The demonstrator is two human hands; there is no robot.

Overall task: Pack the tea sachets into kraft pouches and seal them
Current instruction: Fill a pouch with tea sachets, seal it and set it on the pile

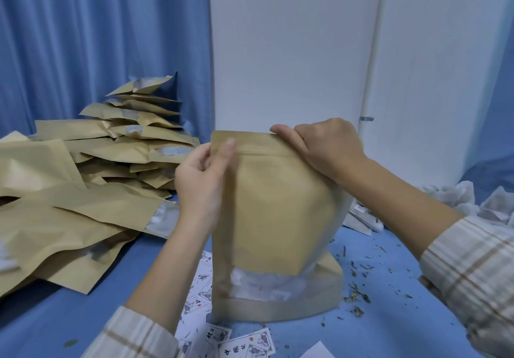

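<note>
a person holds a filled kraft pouch (275,213) upright on the blue table (389,316), its base touching the surface. the left hand (200,182) pinches the pouch's top left corner, thumb laid across the zip strip. the right hand (325,146) grips the top right corner, fingers curled over the upper edge. below both hands, white tea sachets (258,285) show through the pouch's clear window. just left of the left hand lies a heap of kraft pouches (91,168), some with windows facing up. right of the right forearm sit loose sachets (472,199) in a pile. under the left forearm, printed cards (222,338) lie flat, and scattered tea leaf bits (358,296) lie beside the pouch's base.
</note>
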